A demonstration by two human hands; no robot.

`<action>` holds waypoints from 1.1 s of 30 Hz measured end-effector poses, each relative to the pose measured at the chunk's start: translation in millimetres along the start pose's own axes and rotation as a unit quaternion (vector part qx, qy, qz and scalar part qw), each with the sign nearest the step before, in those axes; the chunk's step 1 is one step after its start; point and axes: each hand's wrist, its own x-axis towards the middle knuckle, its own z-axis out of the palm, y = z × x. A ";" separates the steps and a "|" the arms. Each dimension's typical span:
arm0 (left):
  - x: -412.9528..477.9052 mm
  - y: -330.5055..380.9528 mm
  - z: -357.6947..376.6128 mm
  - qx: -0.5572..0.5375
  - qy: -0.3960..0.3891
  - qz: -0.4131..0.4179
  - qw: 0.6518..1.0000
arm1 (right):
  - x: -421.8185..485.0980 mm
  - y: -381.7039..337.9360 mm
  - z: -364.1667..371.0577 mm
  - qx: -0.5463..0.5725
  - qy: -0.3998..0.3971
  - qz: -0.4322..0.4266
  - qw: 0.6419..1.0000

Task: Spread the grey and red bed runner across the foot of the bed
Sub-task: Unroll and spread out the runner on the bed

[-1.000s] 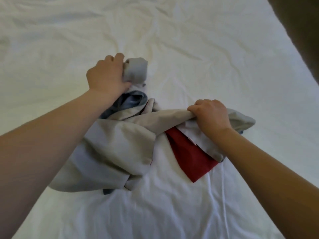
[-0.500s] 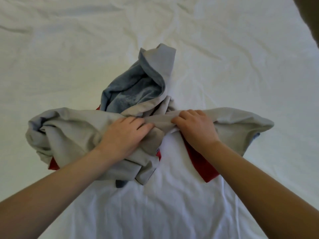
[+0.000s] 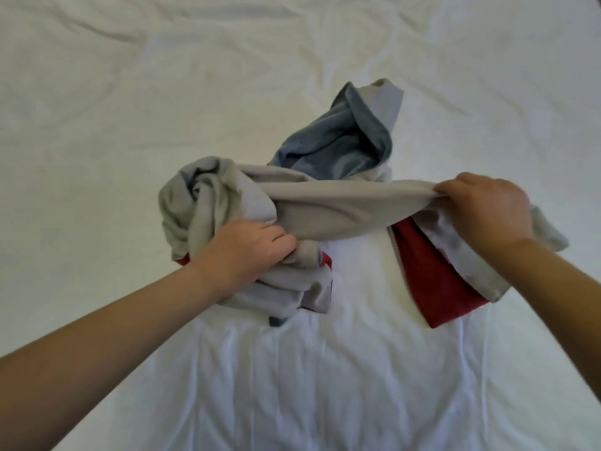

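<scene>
Head view: clutching the bunched grey and red bed runner (image 3: pixel 325 203) with the left hand (image 3: pixel 240 252), lying mid-way across the white sheet (image 3: pixel 325 369); pinching a grey edge taut with the right hand (image 3: pixel 487 209), further right; red part, possibly lining, hanging beneath.

— What colours does the crumpled soft fabric bed runner (image 3: pixel 325 203) show?
— Mostly plain pale grey, with a deep red panel (image 3: pixel 435 281) on the right, red slivers low on the left, and a dusty blue-grey face (image 3: pixel 325 148) at the top fold.
— And the wrinkled cotton bed sheet (image 3: pixel 162 92)?
— Plain white all over.
</scene>
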 end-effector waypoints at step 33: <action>-146.0 -59.7 -18.6 -0.186 0.116 -0.470 0.855 | -5.1 -319.2 -11.8 0.228 -0.012 -0.253 0.940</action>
